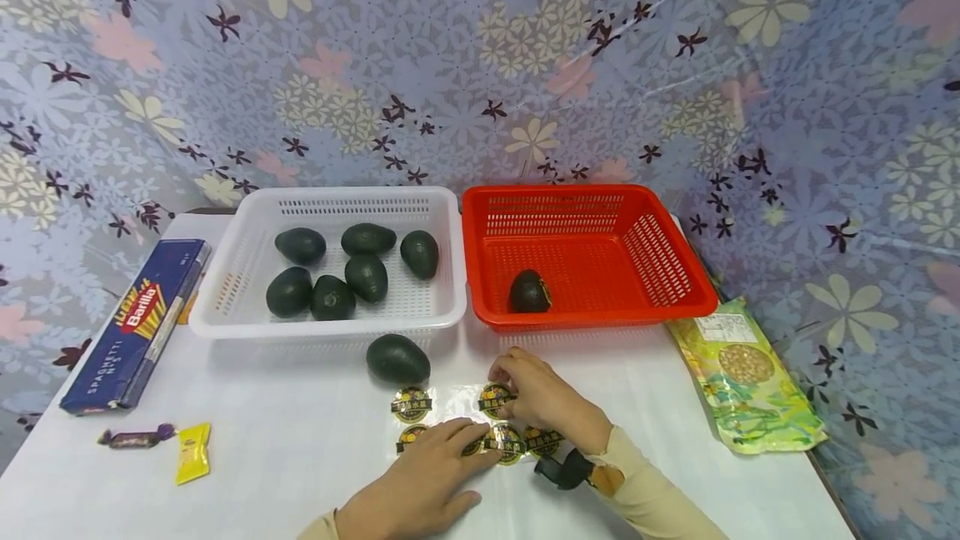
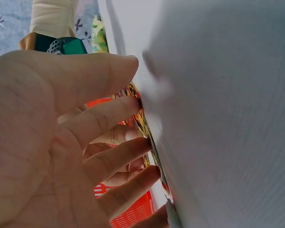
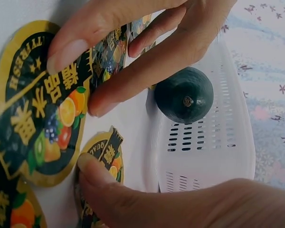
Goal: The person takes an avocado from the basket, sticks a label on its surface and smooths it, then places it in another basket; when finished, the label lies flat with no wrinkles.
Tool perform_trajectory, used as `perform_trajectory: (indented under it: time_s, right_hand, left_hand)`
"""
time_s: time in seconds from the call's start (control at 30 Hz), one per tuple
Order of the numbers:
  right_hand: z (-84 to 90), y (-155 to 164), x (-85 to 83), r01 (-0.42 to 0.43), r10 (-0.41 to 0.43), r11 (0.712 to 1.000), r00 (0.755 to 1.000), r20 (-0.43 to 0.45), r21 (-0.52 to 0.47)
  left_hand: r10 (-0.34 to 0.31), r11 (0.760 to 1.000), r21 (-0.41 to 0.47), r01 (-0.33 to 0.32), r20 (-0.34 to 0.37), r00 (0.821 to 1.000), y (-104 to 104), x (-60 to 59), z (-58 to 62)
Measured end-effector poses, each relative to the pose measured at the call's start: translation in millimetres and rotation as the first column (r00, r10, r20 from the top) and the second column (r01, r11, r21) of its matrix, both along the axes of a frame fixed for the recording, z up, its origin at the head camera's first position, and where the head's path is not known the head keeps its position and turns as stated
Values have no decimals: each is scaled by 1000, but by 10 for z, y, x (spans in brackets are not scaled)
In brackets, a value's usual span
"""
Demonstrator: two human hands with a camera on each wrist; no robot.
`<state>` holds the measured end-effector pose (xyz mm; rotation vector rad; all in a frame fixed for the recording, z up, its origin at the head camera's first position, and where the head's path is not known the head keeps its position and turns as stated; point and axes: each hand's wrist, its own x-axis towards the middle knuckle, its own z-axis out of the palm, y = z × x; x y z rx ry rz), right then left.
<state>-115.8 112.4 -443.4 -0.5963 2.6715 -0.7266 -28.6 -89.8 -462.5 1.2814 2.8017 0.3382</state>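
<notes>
Fabric [image 1: 450, 65] printed with flowers fills the back of my head view, and a white tabletop [image 1: 285, 432] spreads out before it. From my remote seat I see two baskets side by side: a white basket [image 1: 322, 328] on the left, a red basket [image 1: 585, 319] on the right. Left of them lies a blue Barilla spaghetti box [image 1: 135, 327]; at the right edge, a yellow-green food bag [image 1: 750, 390] shows a picture of beans.

Nearer me are the hands. The left hand [image 1: 420, 477] is released, fingers outstretched, resting on a clear sticker sheet [image 1: 455, 398]. The right hand [image 1: 546, 394] bends over the same sheet; my right wrist view shows its thumb against a sticker's edge and a fingertip well apart from it, so I read it as released too.

Six dark green avocados [image 1: 366, 277] sit in the white basket. One loose avocado [image 1: 397, 359] lies just beyond the sheet, and a labelled avocado [image 1: 528, 292] with a yellow-edged sticker sits in the red basket.

Round black-and-gold fruit stickers [image 1: 411, 404] dot the sheet, some partly covered by fingers. At left lie a purple-wrapped candy [image 1: 135, 438] and a yellow sachet [image 1: 193, 452].
</notes>
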Motion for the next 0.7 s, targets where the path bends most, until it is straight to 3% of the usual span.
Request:
perform_trajectory:
  time_s: [0.33,0.7]
  right_hand:
    - [-1,9,8,-73,75,997,994,-84,21]
    - [-53,68,-54,-71,69,996,997,-26,-58]
  left_hand:
    - [15,1000,-9,-15,50,999,14,-3,15]
    - [13,1000,-11,-12,73,997,20,-8,38]
